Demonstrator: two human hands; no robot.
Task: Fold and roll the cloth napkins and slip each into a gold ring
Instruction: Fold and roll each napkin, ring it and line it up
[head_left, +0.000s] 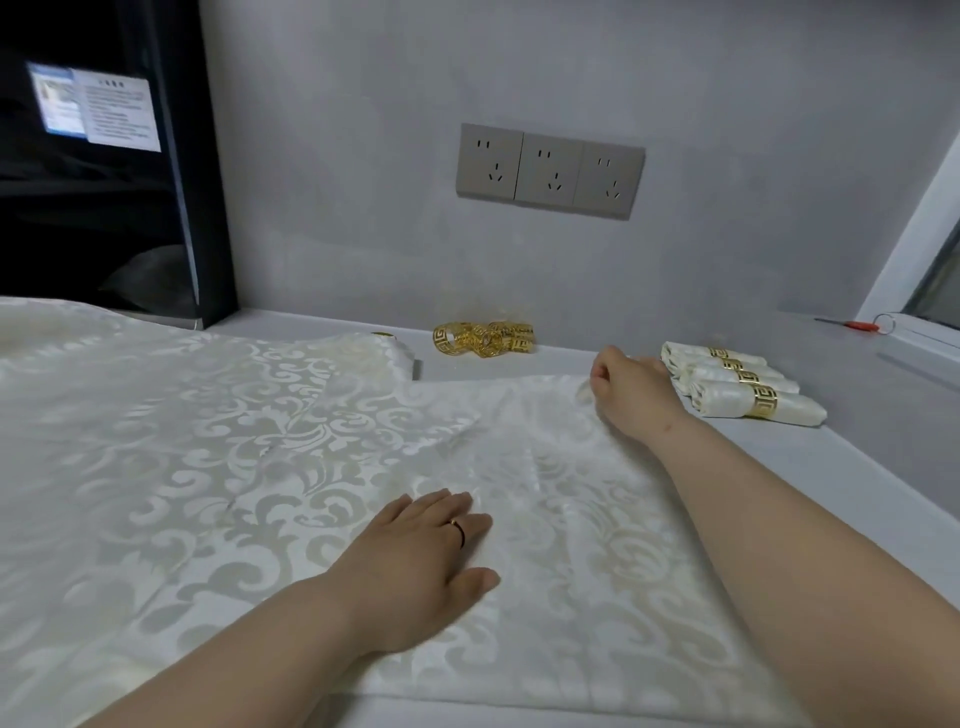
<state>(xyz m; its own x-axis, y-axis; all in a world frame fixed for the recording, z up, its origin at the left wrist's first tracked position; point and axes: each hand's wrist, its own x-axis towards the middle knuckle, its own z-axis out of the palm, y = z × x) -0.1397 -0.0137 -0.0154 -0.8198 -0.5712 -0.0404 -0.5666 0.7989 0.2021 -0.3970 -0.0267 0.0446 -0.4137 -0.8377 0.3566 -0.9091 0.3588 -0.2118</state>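
With left hand (426, 561) spread flat on napkin (545, 467) to pin it, pinching its far right corner in right hand (623, 387), probably for folding

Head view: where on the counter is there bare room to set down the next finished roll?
Bare grey counter lies between the loose gold rings and the finished rolls, beyond the far edge of the spread napkin, and again right of the rolls toward the red-handled tool. The left side is crowded: cloth covers it.
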